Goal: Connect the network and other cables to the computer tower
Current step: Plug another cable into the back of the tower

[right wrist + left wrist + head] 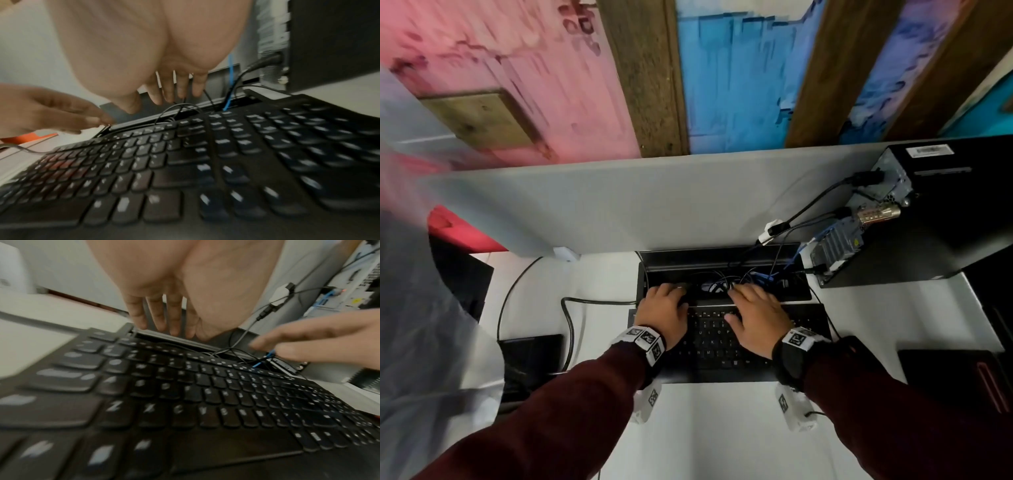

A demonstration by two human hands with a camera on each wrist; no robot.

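Head view: black flat keyboard [722,339] sits mid-desk on the white desk top [722,428]. Just behind the keyboard, an open black cable tray [722,274] set in the desk, with thin black cables [722,279] and a blue network cable [767,277] tangled inside. Left hand [664,308] reaches over the keyboard's far left edge, fingers down at the tray's edge. Right hand [756,313] reaches over the keyboard's far right part, fingertips among the cables. Black computer tower [935,212] stands behind and right of the keyboard, rear panel facing the tray, several cables already plugged in. Grey partition panel [619,198] rises behind the keyboard.

Left wrist view: left hand [164,308] fingers straight, loosely spread, tips at the tray lip just past the keyboard [185,402]; holds nothing. Right hand [318,339] extended, blurred, blue cable [265,358] right beneath it; contact unclear.

Right wrist view: right hand [164,68] fingers straight, slightly spread, tips by the black cables [185,107] behind the keyboard [205,162]; no closed grasp seen. Left hand [51,108] relaxed, fingertips at the tray's corner. Tower [329,43] behind and right of the keyboard.
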